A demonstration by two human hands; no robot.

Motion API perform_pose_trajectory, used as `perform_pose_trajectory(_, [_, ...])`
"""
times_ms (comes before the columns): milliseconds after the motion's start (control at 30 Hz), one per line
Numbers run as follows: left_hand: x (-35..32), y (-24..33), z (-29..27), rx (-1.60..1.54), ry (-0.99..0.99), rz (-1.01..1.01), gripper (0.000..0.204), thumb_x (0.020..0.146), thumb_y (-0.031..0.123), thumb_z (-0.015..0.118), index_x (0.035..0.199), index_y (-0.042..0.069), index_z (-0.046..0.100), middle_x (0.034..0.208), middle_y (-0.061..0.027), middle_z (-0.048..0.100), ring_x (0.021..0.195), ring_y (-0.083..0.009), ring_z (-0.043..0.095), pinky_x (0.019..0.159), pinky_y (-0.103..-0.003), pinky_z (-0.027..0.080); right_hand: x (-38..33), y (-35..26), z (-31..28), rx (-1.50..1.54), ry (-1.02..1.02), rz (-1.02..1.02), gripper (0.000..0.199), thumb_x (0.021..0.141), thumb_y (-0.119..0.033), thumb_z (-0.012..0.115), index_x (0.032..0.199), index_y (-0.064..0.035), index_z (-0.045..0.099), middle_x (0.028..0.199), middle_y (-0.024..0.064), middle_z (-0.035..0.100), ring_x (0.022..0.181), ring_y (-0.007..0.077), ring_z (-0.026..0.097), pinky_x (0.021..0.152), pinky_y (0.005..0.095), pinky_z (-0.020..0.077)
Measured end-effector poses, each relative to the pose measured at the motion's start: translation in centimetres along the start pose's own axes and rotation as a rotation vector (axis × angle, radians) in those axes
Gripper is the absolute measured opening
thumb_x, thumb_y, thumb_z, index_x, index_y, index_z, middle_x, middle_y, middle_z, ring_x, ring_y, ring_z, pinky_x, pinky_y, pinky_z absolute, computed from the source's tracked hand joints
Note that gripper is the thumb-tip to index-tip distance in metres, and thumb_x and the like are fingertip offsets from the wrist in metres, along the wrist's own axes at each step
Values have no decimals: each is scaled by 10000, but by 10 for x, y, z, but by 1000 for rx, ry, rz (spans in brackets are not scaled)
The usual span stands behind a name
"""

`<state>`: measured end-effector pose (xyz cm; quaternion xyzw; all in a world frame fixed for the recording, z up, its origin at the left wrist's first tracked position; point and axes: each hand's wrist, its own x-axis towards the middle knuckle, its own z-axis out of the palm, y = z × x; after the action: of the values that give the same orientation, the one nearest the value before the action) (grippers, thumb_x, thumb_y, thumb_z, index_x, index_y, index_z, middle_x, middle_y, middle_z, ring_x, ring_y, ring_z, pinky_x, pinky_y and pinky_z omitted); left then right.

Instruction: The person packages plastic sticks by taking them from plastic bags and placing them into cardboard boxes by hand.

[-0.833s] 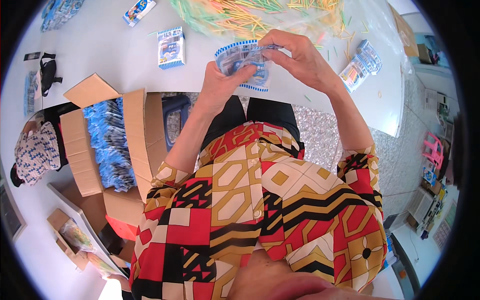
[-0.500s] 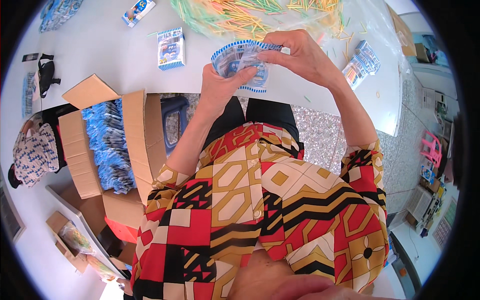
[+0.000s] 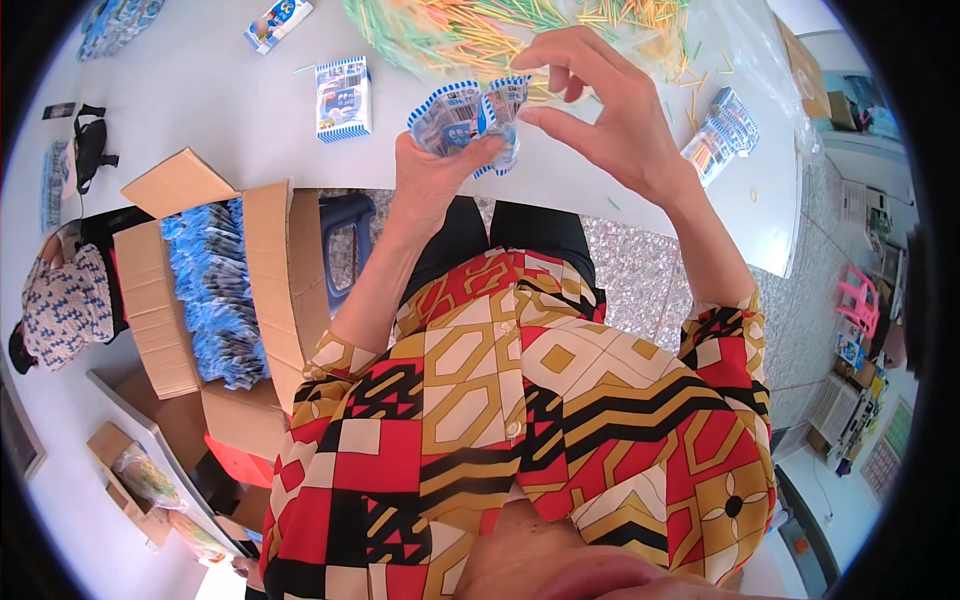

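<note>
Between the thumb and fingers of my left hand (image 3: 435,175) is a clear plastic packet (image 3: 465,120) with blue print and blue-striped edges, folded at its middle. My right hand (image 3: 610,115) hovers just right of the packet, thumb and fingers apart, holding nothing. Beyond both hands lies a heap of thin coloured sticks (image 3: 490,45), green, yellow and orange, on and under clear plastic sheeting. A similar packet (image 3: 722,135) with sticks in it rests on the table to the right. Left of my left hand sits a blue-and-white pack (image 3: 343,98).
At my left stands an open cardboard box (image 3: 270,270) packed with blue-printed packets (image 3: 215,290). A blue stool (image 3: 345,250) is beside it. Another small pack (image 3: 277,24) lies at the far left of the white table (image 3: 230,110). Someone in a patterned top (image 3: 70,300) is further left.
My right hand has let go of the packet and opened, lifting slightly up and right. The packet, still in my left hand, has folded and turned more upright.
</note>
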<state>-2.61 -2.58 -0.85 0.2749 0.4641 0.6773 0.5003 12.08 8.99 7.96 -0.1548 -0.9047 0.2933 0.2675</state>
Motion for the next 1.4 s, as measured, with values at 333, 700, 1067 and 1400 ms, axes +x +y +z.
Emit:
perform_pose_trajectory(333, [1, -3, 4, 61, -11, -24, 269, 723, 49, 755, 968, 9, 650, 868, -25, 660, 762, -78, 601, 704, -244, 499, -9, 11, 13, -208, 23, -151, 297, 740, -67, 705, 1021, -82, 609, 1067, 42, 577, 825, 168, 593, 632, 265, 486])
perform_pose_trajectory(700, [-3, -6, 3, -10, -62, -78, 313, 721, 41, 756, 1007, 10, 635, 883, -34, 658, 766, -88, 606, 707, -244, 508, -10, 9, 12, -135, -43, -7, 197, 770, -75, 687, 959, -63, 631, 900, 23, 603, 761, 150, 606, 604, 255, 477])
perform_pose_trajectory(1067, [-2, -3, 1, 29, -88, -48, 285, 739, 37, 738, 1000, -2, 632, 883, -40, 657, 775, -91, 604, 721, -249, 506, -1, -1, 5, -224, -14, -195, 145, 732, -60, 710, 858, -58, 639, 924, 56, 603, 813, 207, 613, 664, 282, 506])
perform_pose_trajectory(1400, [-6, -2, 1, 96, -87, -100, 355, 757, -21, 698, 1089, 7, 575, 971, -47, 635, 858, -124, 610, 759, -271, 504, -11, 10, 6, -166, -102, -217, 189, 732, -39, 689, 903, -53, 609, 918, 84, 637, 781, 256, 628, 656, 330, 516])
